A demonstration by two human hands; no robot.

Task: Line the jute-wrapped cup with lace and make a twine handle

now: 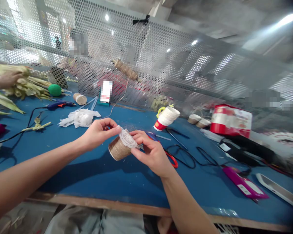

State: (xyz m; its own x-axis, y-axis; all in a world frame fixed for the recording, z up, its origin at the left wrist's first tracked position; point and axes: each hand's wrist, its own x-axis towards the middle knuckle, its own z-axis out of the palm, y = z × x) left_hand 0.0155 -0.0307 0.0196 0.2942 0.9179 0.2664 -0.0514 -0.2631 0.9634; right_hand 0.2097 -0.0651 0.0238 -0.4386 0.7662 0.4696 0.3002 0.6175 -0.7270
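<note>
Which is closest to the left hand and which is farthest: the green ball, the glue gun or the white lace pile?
From the left hand:
1. white lace pile, just beyond it, slightly left.
2. glue gun, farther left on the table.
3. green ball, farthest, back left.

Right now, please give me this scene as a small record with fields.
left hand: pinches the white lace piece at its upper edge.
right hand: grips the twine-wrapped cup, tilted, with the lace against it.
surface: blue table.
below right hand: red-handled scissors on the table.
further back: stack of paper cups, glue gun.
other person: co-worker's hand on green leaves, far left.
</note>
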